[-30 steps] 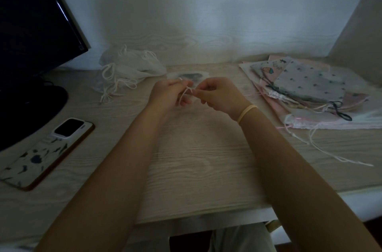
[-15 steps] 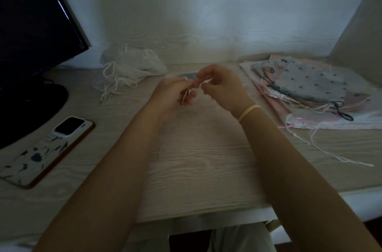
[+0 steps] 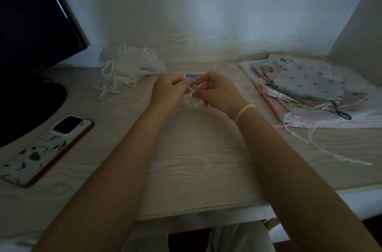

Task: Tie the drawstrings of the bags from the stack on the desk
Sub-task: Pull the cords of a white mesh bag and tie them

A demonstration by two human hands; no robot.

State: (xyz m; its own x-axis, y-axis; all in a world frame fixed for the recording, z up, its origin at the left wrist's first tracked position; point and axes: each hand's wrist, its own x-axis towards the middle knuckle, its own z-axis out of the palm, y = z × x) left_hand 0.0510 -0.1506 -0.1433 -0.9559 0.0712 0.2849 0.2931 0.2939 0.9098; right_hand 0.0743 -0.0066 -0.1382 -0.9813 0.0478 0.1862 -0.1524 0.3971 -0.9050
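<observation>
Fingers (image 3: 197, 83) of both hands pinch thin white drawstrings (image 3: 193, 91) above mid-bench (image 3: 196, 158), small bag (image 3: 193, 76) mostly hidden behind. Cord limp, light, slippery (grip near the ends). Untied stack (image 3: 310, 86) waits right.

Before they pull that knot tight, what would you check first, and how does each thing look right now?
1. Left hand pinching the white drawstring: ok.
2. Right hand pinching it too: ok.
3. Knot properly looped: cannot tell, the fingers hide it.
4. Bag under the hands lying flat: cannot tell, mostly hidden.
5. Desk bare in front of the hands: ok.
6. Stack of bags within reach on the right: ok.
</observation>
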